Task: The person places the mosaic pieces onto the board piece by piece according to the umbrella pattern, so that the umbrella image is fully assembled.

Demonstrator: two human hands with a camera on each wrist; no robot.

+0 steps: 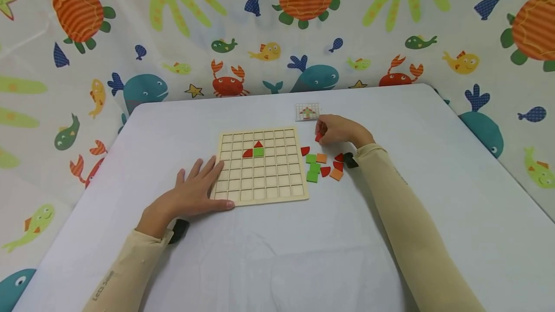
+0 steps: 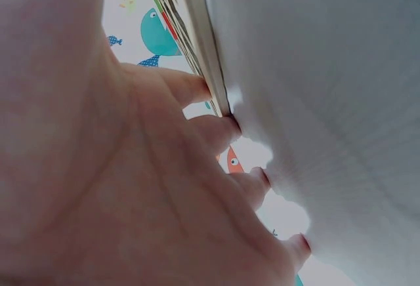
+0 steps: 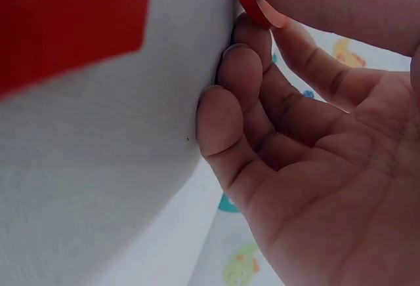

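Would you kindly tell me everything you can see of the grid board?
The grid board is a thin, roughly square, pale panel that looks wooden, its face divided into rows of square cells. It lies flat on the white tabletop. Toward its far side, a red triangle and, just nearer, a green square occupy cells, with a red quarter-circle left of the square. The left hand touches its left side.

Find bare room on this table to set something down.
The white table is bare between left sleeve and right sleeve, in front of the wooden grid board; outside the right sleeve; and left of the board, beyond the left hand. It's crowded right of the board: green squares, orange squares, red quarter-circles, with the right hand and pattern card behind.
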